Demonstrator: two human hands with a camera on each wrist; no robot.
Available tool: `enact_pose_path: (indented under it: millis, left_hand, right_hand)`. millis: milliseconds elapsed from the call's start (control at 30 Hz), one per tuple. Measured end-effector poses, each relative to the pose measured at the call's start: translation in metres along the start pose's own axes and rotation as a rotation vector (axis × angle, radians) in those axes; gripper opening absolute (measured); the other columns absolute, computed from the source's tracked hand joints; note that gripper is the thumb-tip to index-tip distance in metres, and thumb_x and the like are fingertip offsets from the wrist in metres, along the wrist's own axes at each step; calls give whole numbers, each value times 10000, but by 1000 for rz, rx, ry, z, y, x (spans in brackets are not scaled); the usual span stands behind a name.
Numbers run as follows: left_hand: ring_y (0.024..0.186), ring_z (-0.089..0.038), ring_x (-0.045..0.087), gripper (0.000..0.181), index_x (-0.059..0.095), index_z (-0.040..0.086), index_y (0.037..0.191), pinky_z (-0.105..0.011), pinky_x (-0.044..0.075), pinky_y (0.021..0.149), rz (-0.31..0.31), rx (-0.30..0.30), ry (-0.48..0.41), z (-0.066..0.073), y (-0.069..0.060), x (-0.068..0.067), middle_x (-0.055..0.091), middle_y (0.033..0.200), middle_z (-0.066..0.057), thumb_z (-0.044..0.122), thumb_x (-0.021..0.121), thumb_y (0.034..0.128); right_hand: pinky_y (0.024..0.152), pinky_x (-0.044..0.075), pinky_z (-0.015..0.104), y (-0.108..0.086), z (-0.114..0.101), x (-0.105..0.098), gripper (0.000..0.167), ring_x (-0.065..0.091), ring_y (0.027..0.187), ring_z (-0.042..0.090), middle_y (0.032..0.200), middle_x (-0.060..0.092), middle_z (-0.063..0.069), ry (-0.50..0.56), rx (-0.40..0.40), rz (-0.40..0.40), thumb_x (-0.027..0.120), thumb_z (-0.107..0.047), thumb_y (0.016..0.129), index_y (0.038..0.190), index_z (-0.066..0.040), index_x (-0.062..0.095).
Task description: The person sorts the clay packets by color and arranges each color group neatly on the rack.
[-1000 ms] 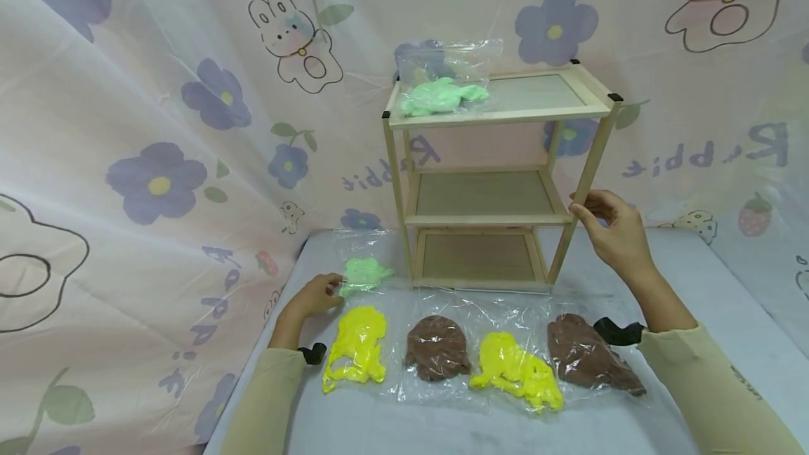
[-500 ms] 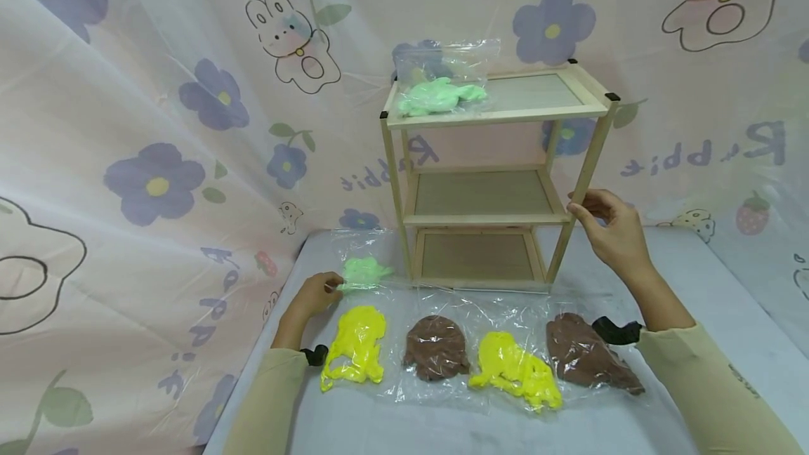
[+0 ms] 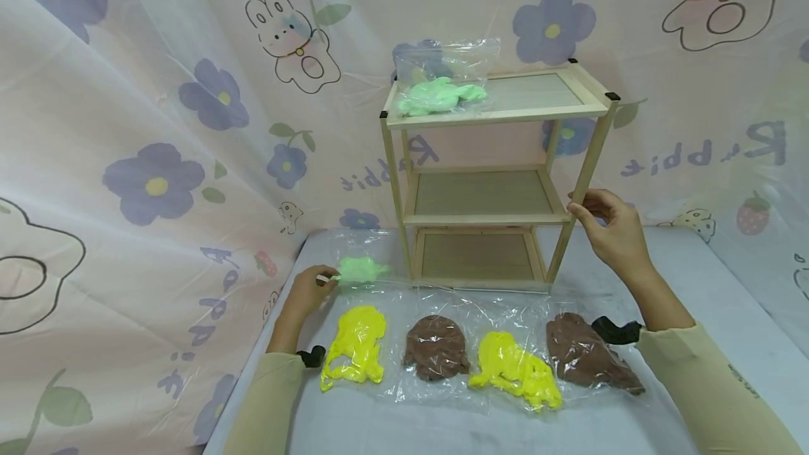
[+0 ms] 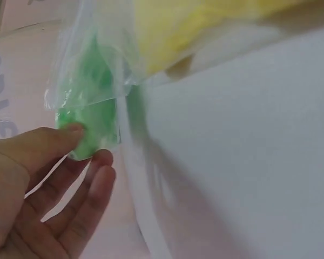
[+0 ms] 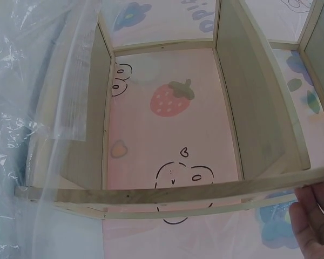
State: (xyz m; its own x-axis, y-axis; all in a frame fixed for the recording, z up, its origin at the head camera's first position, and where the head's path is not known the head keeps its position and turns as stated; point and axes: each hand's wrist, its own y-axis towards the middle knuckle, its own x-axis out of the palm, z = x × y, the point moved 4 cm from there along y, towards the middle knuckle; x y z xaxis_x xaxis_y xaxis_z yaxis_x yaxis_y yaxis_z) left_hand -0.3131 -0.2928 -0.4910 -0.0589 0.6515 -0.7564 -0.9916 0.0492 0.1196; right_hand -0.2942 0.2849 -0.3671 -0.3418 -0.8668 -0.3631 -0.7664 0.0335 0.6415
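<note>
Lower green lump (image 3: 362,269) shifted left; long axis crosswise.

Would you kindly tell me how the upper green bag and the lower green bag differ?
The upper green bag lies atop the rack, while the lower green bag is down to the rack's left. No hand touches the upper green bag; the left hand pinches the lower green bag. Both are clear bags with pale green contents.
</note>
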Motion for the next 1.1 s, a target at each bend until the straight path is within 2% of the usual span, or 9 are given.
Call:
enact_pose_path:
  millis: [167,333,700,867,1100]
  left_hand:
    - [1110,-386,722,236,736,25,1260,-476,648,877,62,34,-14,8,-3,-8,698,1268,-194,92,719,1034]
    - [1121,-391,719,241,728,6,1267,-499,631,955,102,40,-43,15,-4,-15,689,1257,-215,66,712,1034]
    - [1134,-390,714,229,735,18,1252,-475,644,949,242,70,-107,36,-11,-36,694,1255,-195,86,727,1033]
    - [1143,-356,718,230,740,41,1258,-406,655,915,273,87,-152,48,-17,-46,681,1278,-167,100,732,1036]
    - [1060,-337,751,252,734,35,1278,-147,608,785,306,114,-216,65,-26,-58,662,1328,-162,102,737,1035]
  right_hand:
    - [909,453,61,0,0,0,253,625,945,-67,1062,714,-91,-1,3,2,681,8,1042,1275,108,681]
    - [907,452,64,0,-2,0,253,626,938,-64,1055,727,-61,12,3,0,674,13,1045,1272,123,675]
    - [909,451,65,0,-2,0,252,627,945,-57,1056,716,-88,20,4,-1,672,17,1044,1271,126,671]
    - [906,447,60,0,-2,0,251,620,949,-71,1063,710,-103,3,7,0,672,7,1048,1272,119,675]
    - [910,445,54,0,-2,0,256,614,954,-78,1077,701,-111,-8,13,-3,673,-2,1050,1280,112,675]
